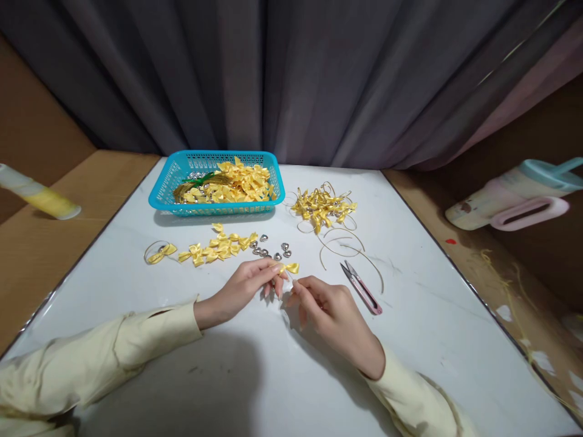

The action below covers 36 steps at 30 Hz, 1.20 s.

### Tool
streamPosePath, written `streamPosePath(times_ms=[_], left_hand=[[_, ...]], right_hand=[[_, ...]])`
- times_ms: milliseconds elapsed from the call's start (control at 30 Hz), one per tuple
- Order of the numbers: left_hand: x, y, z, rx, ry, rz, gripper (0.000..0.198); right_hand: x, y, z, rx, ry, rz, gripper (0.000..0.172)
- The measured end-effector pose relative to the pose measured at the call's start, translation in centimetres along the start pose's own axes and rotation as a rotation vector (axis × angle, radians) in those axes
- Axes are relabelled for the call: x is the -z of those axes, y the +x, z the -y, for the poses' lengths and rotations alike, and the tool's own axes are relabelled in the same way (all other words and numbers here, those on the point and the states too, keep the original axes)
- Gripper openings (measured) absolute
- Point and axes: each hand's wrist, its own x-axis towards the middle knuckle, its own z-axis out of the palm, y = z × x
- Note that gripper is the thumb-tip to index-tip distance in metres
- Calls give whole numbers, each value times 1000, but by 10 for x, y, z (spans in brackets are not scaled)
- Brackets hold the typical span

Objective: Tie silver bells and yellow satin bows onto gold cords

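My left hand [255, 281] pinches a yellow ribbon bow [290, 267] between thumb and forefinger. Just to its right, my right hand [325, 306] has its thumb and fingertips pressed together on what looks like a thin cord running by the bow; its far end is hidden by my fingers. Beyond my hands lie several silver heart-shaped beads [277, 257] and a cluster of loose yellow bows [218, 246]. A bow with a looped cord [159, 251] sits apart at the left.
A blue basket [214, 209] at the back holds yellow bows, silver beads and a bundle of gold cords [200, 185]. Right of it is a pile of corded bows [323, 206]. Thread snips [362, 288] lie near loose cords [376, 270]. A tumbler [510, 191] stands at the right.
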Motion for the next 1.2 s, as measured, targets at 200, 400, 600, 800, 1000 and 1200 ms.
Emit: streamPosePath(times_ms=[200,400,600,800,1000,1200], left_hand=[[-1,0,-2,5,21,-6,30],[0,0,1,1,15,0,30],[-1,0,-2,16,28,-7,30],[-1,0,-2,16,46,-2,30],[0,0,-2,1,40,4,29],[0,0,-2,9,51,3,29]], right_hand=[[-1,-1,-1,5,26,-20,34],[-2,-2,0,8,29,-25,33],[-2,-1,-1,13,25,-17,33],[-2,0,-2,13,30,-16,34],[-2,0,-3,-17,53,-1,34],[-2,0,-1,-52,88,11,34]])
